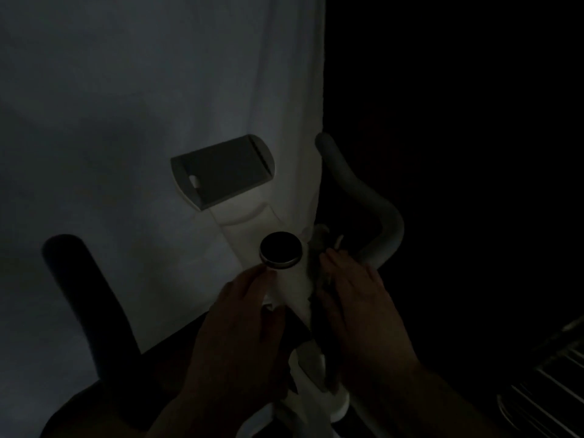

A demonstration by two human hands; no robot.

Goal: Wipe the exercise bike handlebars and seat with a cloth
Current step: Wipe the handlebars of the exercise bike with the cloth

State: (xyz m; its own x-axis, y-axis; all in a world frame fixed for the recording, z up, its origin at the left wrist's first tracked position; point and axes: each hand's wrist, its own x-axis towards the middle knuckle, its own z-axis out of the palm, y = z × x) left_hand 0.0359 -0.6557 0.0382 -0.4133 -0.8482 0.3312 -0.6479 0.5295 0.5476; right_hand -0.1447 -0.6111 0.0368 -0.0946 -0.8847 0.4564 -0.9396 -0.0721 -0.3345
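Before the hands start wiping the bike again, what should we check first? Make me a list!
1. Left hand on the white stem below the round knob: ok.
2. Right hand by the stem: ok.
3. Cloth in a hand: cannot tell, too dark.
4. Right handlebar in reach: ok.
5. Left handlebar visible: ok, though in shadow.
6. Seat in view: not ok.

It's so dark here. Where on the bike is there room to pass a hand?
Free: the right handlebar curve above the right hand, and the tablet tray above the knob. Crowded: the stem below the knob, between the left hand and right hand.
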